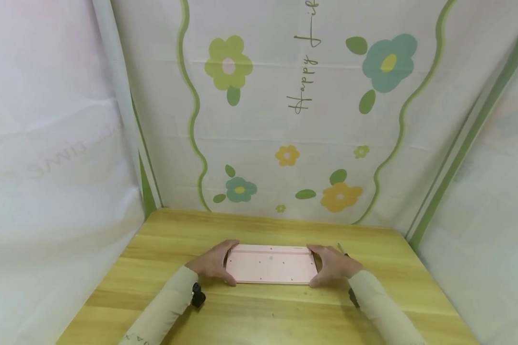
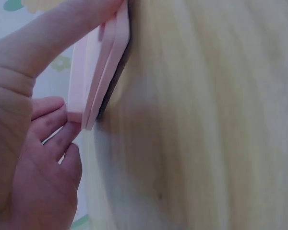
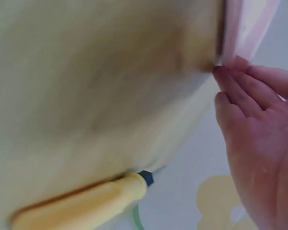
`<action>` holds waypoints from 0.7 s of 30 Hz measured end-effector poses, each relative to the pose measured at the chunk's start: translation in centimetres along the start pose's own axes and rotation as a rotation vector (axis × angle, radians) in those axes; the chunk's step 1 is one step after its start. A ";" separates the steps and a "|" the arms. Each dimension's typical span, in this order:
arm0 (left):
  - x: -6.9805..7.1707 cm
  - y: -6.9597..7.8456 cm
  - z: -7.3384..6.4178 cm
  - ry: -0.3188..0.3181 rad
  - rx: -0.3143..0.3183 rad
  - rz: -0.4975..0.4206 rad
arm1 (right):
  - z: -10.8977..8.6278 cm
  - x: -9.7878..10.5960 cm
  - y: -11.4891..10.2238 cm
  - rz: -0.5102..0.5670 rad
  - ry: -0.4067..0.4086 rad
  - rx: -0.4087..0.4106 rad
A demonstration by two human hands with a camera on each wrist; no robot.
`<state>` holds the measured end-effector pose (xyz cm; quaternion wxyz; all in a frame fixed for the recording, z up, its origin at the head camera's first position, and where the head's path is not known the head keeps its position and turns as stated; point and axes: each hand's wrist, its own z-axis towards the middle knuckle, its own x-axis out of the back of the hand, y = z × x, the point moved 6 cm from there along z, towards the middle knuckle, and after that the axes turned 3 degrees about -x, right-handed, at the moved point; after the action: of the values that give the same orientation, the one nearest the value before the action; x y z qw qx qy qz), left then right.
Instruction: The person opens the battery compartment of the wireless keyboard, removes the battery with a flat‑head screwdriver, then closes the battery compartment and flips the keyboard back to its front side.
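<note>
A pink rectangular panel [image 1: 271, 267] with several small dark holes and a raised strip along its far edge is held at both ends. My left hand [image 1: 213, 262] grips the left end, thumb on the near edge and fingers at the far corner. The opposite end is gripped by my right hand [image 1: 334, 264] in the same way. From the left wrist, the layered pink edge [image 2: 93, 91] shows a dark underside close over the tabletop. Beside the right hand lies a screwdriver [image 3: 86, 203] with a yellow handle and dark collar; in the head view the right arm hides most of it.
The wooden table [image 1: 224, 321] has small specks on it in front of the panel. A white curtain [image 1: 259, 120] printed with flowers hangs behind the table, and pale curtains close in both sides. Small black devices [image 1: 198, 294] sit at the wrists.
</note>
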<state>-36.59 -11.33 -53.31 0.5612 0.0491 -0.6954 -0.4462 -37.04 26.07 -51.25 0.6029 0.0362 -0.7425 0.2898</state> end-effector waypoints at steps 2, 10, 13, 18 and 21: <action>0.2 0.0 -0.1 -0.006 -0.003 0.007 | 0.2 0.4 0.2 -0.019 0.003 -0.030; 1.0 -0.4 -0.8 -0.025 -0.006 -0.006 | 1.7 2.7 -1.4 -0.039 0.112 0.105; 1.1 -0.6 -0.9 -0.028 -0.003 0.009 | 2.3 3.1 -2.4 -0.053 0.156 0.181; 1.1 -0.7 -0.9 -0.027 0.009 0.022 | 3.0 2.9 -3.2 -0.055 0.194 0.261; 1.0 -0.7 -0.9 -0.028 0.015 0.015 | 3.5 2.4 -3.4 -0.056 0.193 0.304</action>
<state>-36.49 -12.84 -53.13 0.5545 0.0419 -0.7067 -0.4374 -39.36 22.32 -48.08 0.6667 0.1194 -0.6277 0.3838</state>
